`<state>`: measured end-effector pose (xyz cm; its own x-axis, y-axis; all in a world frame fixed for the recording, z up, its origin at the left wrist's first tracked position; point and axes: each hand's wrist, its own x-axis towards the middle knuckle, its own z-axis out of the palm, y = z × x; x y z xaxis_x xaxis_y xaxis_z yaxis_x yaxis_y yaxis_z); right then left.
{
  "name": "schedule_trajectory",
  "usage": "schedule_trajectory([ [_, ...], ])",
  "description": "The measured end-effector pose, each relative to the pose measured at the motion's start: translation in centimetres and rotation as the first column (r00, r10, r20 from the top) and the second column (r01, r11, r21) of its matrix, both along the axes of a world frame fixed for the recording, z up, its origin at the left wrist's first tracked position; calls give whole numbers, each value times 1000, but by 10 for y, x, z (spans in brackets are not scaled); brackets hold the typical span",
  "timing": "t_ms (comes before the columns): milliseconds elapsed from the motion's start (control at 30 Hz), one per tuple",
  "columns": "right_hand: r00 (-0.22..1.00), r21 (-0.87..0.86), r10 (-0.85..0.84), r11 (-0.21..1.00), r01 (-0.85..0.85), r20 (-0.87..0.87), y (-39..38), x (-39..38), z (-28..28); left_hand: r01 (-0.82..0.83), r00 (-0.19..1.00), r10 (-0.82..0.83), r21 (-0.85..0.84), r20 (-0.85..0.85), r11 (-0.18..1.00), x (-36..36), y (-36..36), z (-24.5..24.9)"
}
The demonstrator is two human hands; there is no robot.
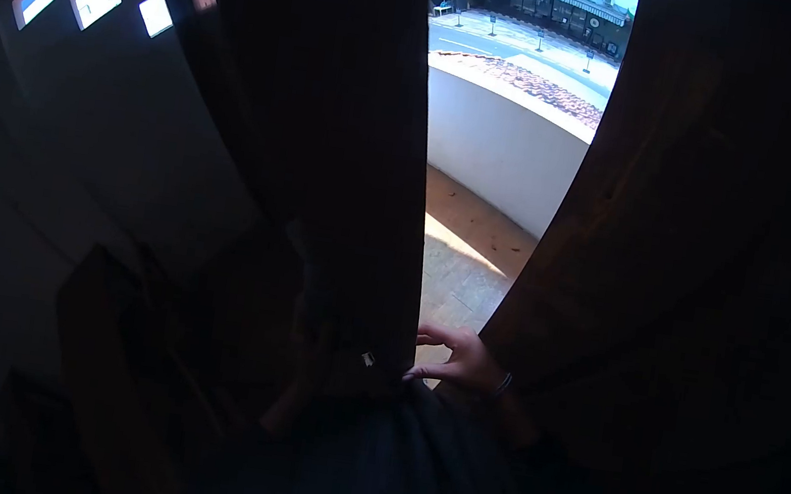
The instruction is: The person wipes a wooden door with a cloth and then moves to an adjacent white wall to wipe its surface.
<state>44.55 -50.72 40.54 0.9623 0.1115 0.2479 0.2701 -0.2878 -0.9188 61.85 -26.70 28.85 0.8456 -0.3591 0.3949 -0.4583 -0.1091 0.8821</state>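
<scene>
Two dark door panels stand with a bright gap between them. At the lower part of the gap, my right hand (462, 361) is at the edge of the left door panel (359, 142). Its thumb lies over the near side, and its fingertips pass behind the edge. A band circles the right wrist. The right door panel (640, 209) rises behind that hand. My left forearm shows faintly low on the left; the left hand is lost in the dark near a small shiny metal piece (367, 358) on the left panel.
Through the gap are a tiled balcony floor (466, 281), a curved white parapet (504, 141) and a street with a building beyond. Three small bright openings (96, 0) pierce the dark wall at the upper left. Dark angular shapes (98, 308) stand at the lower left.
</scene>
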Motion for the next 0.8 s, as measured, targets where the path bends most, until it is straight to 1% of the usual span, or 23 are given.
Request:
schedule_trajectory([
  [33,1000,-2,-5,1000,5,1,0,0,0,-43,993,49,-60,104,997,15,-5,-4],
  [67,999,25,-13,1000,14,-32,3,-1,3,-60,985,85,-161,150,985,29,-8,4],
  [100,999,16,-15,1000,15,-32,4,-1,4,-70,973,123,-256,197,964,43,-11,12],
  [167,999,-10,-25,1000,24,-29,2,-2,7,-26,913,171,-365,371,930,59,-27,83],
  [233,997,-23,-56,998,55,-58,6,-2,12,14,841,178,-350,511,937,83,-33,150],
  [300,990,-28,-97,995,94,-99,16,-3,24,9,859,177,-361,480,932,102,-33,170],
  [367,979,-25,-142,990,140,-145,27,-6,39,-23,857,203,-359,473,933,93,-43,200],
  [400,978,-65,-173,984,167,-113,31,-5,36,-38,855,216,-358,471,933,87,-48,215],
  [433,976,-44,-193,981,190,-100,9,-26,8,-52,839,230,-348,493,936,61,-76,201],
  [467,969,-29,-223,975,221,-104,7,-33,5,-64,834,237,-340,498,938,56,-85,198],
  [500,961,-10,-252,968,253,-111,6,-37,-4,-76,846,235,-328,479,942,57,-92,171],
  [533,958,-15,-273,962,272,-85,2,-36,-29,-89,857,233,-313,460,946,64,-100,115],
  [567,954,-22,-293,956,292,-65,2,-19,-70,-103,870,232,-299,435,949,85,-102,41],
  [600,948,-35,-317,948,315,-42,11,-5,-80,-104,893,212,-275,396,956,101,-94,1],
  [633,939,-30,-342,940,341,-44,8,-8,-90,-103,912,191,-247,364,964,95,-96,-34],
  [667,935,-44,-352,936,350,-46,7,-42,12,-116,947,177,-228,269,967,53,-92,41],
  [700,928,-39,-368,930,367,-52,5,-43,14,-117,972,151,-191,178,975,43,-91,25],
  [733,913,-75,-407,912,404,-39,5,-41,14,-114,988,128,-162,84,980,39,-88,20],
  [800,898,-97,-439,895,435,-31,4,-38,17,-96,978,118,-135,169,986,45,-84,22],
])
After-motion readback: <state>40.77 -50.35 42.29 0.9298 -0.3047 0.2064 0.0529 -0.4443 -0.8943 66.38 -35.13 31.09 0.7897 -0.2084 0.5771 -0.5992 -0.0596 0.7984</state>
